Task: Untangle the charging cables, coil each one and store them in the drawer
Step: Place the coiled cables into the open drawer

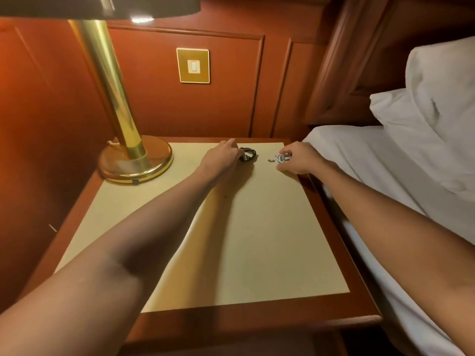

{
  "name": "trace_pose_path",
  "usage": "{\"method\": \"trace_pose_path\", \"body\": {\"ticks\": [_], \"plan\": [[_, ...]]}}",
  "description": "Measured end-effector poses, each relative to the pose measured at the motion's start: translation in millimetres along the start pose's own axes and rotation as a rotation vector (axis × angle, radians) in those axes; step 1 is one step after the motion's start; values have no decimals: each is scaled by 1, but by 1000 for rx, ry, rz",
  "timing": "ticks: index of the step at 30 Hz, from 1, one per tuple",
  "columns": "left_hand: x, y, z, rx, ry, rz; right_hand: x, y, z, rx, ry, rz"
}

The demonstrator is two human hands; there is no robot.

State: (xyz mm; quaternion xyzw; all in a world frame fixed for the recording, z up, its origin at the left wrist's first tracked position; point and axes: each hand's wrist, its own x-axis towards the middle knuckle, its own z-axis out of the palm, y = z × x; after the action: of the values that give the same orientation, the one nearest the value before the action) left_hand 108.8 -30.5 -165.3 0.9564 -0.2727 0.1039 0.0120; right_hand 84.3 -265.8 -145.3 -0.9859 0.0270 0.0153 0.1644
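**Both hands on the cables at the back of the desk**

My left hand reaches the left edge of the black cable, which lies coiled on the desk. My fingertips are hidden, so I cannot tell whether they close round it. My right hand pinches the white cable, a small bundle on the desk with one plug poking out to the left. The two cables lie near each other, apart. A brass lamp stands at the far left corner. The bed with its pillow is just beside the desk on my right.
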Motion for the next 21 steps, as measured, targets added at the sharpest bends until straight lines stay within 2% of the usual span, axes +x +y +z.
{"method": "trace_pose_path", "body": {"ticks": [5, 9, 14, 17, 19, 21], "plan": [[-35, 3, -21, 36, 90, -2, -44, -16, -10, 82, 117, 17], [-113, 0, -64, 36, 79, -18, -139, -51, -9, 279, 141, -131], [-274, 5, -117, 102, 181, 61, -281, -100, 21, 202, -5, -365], [-377, 18, -133, 93, 223, 51, -348, -123, 46, 187, -119, -485], [-431, 26, -130, 99, 177, 34, -376, -137, 71, 153, -178, -507], [-468, 28, -111, 106, 62, 34, -390, -152, 101, 100, -254, -485]]}}
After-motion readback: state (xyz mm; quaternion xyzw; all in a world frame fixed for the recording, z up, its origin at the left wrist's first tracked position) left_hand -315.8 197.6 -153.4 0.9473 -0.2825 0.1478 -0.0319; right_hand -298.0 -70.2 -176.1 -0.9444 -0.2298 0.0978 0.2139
